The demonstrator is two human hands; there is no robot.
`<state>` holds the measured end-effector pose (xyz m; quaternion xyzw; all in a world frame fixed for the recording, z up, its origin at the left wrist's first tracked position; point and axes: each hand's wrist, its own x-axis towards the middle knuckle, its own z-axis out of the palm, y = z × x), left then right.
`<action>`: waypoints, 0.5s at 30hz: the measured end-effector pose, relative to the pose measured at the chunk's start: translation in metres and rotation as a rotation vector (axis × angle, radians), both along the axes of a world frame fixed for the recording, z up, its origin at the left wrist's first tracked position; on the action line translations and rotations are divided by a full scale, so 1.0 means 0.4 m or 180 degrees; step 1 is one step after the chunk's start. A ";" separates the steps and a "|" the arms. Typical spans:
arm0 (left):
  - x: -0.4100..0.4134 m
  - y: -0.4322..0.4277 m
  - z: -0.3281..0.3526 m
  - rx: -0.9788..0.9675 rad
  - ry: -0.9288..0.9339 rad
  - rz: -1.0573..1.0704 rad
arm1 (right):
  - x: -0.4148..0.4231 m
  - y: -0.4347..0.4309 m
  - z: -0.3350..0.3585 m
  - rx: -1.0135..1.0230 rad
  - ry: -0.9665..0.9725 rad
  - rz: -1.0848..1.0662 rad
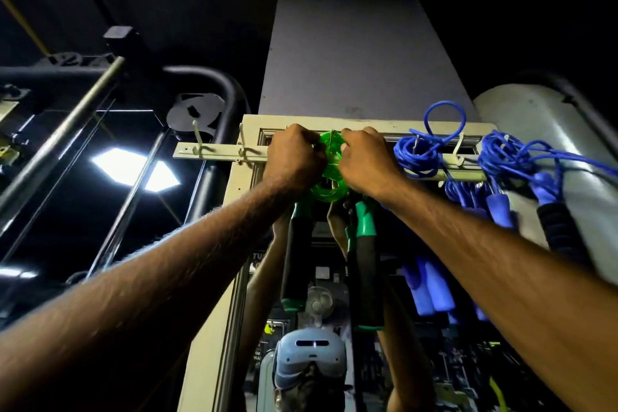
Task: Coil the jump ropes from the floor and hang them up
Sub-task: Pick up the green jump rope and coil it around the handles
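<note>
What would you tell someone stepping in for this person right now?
Hands: the left hand and right hand both grip the coiled green rope, held up at a hook on the rail. Its two handles dangle below.
Done: blue ropes hang coiled on hooks to the right.
Left: seat the green coil on its hook and let go; I cannot tell whether it has caught. Two free hooks are on the left. The floor is out of view.
</note>
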<state>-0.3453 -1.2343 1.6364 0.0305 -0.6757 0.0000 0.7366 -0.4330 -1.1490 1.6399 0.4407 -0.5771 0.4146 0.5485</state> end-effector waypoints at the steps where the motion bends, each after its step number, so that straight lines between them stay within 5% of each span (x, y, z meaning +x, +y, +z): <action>1: 0.000 0.001 -0.004 0.0011 0.0006 -0.0079 | 0.001 0.004 -0.008 0.0000 0.0046 0.0000; 15: 0.055 0.030 -0.031 0.0165 0.0019 0.0014 | 0.031 0.025 -0.019 -0.0100 -0.0505 0.0586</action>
